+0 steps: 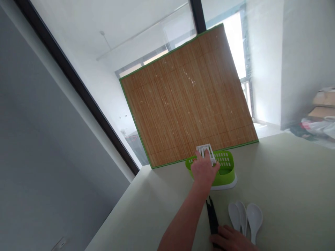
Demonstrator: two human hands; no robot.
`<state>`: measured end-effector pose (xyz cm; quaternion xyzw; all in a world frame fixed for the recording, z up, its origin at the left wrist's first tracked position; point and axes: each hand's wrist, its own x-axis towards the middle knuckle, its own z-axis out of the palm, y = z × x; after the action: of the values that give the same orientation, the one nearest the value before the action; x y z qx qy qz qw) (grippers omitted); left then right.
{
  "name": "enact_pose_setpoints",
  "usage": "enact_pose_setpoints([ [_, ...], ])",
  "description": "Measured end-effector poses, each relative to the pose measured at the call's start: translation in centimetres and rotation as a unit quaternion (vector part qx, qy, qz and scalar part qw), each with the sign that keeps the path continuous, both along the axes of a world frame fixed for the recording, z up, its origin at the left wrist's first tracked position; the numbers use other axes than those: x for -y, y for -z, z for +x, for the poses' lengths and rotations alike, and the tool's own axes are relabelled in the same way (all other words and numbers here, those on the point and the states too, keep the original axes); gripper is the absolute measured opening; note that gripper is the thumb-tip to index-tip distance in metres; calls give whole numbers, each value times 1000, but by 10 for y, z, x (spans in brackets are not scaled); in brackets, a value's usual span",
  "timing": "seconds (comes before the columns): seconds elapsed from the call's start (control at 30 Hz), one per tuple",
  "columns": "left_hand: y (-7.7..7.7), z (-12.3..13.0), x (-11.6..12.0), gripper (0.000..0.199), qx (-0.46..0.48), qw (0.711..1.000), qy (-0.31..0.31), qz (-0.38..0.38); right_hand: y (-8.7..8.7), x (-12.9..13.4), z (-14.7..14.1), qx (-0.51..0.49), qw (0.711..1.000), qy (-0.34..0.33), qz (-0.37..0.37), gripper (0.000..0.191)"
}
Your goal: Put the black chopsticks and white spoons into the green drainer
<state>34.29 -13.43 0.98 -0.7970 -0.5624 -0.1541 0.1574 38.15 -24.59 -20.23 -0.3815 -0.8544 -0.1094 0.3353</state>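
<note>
My left hand [204,169] reaches to the green basket [226,178], its fingers closed on a white slotted plastic piece [211,153] at the basket's back rim. The basket has slotted walls and sits on a white base. Nearer to me, my right hand [230,238] lies over the lower end of some black chopsticks [212,214], fingers round them. Several white spoons [254,218] lie just beyond that hand, on the right, their handles partly hidden by it.
The pale tabletop [293,181] carries these things. A bamboo mat [188,97] with green edging stands upright behind the basket, against glass. Boxes and plastic bags [320,122] are at the far right, beyond the table. A grey wall fills the left.
</note>
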Motion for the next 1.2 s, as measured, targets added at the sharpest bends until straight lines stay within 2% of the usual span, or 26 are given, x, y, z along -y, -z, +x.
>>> enact_pose_setpoints([
  [0.17,-7,-11,11,69,23,999,21,19,-17,6,2,59,998,-25,-13,15],
  [0.23,-4,-25,18,64,56,994,64,66,-20,7,3,56,998,-25,-7,16],
  [0.27,2,-35,21,56,73,988,97,92,-21,7,3,48,998,-26,1,17],
  [0.37,33,-64,27,25,111,963,212,125,-20,6,3,19,999,-40,30,18],
  [0.47,78,-84,28,17,154,949,272,45,-19,6,4,17,998,-51,30,15],
  [0.57,114,-91,26,28,197,936,277,-92,-19,7,5,34,998,-46,9,10],
  [0.67,131,-89,26,42,188,927,272,-179,-20,7,7,29,998,-52,-4,7],
  [0.77,135,-87,30,46,166,929,267,-197,-20,6,8,17,998,-58,-14,7],
  [1.03,138,-87,46,32,160,936,269,-160,-19,7,9,37,998,-49,-33,13],
  [1.13,130,-90,37,31,182,938,281,-96,-17,6,10,37,998,-50,-24,16],
  [1.2,117,-92,25,34,212,944,253,-18,-17,4,10,31,998,-52,-13,18],
])
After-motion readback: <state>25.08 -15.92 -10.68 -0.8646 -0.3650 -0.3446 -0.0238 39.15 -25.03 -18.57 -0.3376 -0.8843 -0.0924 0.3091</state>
